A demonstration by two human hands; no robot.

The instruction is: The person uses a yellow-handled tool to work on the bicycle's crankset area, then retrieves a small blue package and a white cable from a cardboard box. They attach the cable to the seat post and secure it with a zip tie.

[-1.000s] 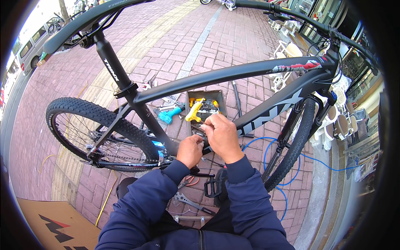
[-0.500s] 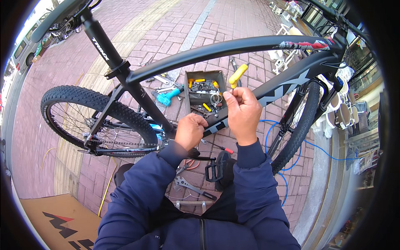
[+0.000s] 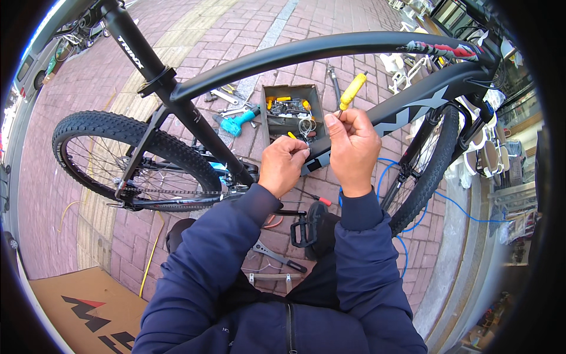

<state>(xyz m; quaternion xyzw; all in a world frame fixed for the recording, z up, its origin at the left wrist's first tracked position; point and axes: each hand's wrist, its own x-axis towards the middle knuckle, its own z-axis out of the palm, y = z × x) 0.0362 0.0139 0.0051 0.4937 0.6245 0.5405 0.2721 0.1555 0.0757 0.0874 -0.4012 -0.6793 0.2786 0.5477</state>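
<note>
Screwdriver (image 3: 352,91), yellow-handled, stands upright in the raised right hand (image 3: 354,147); left hand (image 3: 283,165) pinches something small beside the bicycle frame (image 3: 407,109).

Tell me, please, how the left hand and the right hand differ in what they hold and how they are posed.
The right hand grips a tool with a yellow handle sticking up above its fist; the left hand shows no such tool, its fingertips only pinching something too small to tell. The right hand sits higher, the left hand lower and nearer the bicycle frame. Both are bare, close together, coming out of dark blue sleeves.
</note>
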